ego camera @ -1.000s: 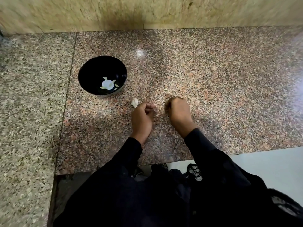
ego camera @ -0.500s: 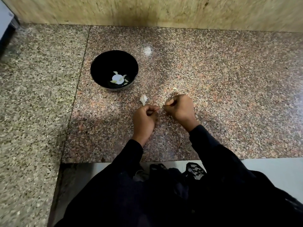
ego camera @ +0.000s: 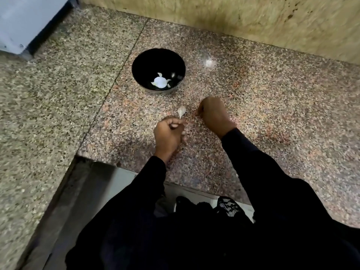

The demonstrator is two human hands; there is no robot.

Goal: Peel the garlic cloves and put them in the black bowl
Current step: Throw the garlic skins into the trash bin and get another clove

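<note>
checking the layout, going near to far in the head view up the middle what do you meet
left hand → garlic clove on the counter → black bowl holding peeled garlic → wall

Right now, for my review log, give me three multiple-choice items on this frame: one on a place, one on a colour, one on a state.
1. The loose garlic clove on the counter lies:
A. between bowl and left hand
B. inside the bowl
C. against the wall

2. The bowl is:
A. white
B. black
C. red

3. The left hand is:
A. flat on the counter
B. curled round something pale
C. inside the bowl

Answers: 1 A, the clove sits on stone just beyond the knuckles; 2 B, its glossy wall is dark; 3 B, a pale piece shows among the bent fingers.
</note>
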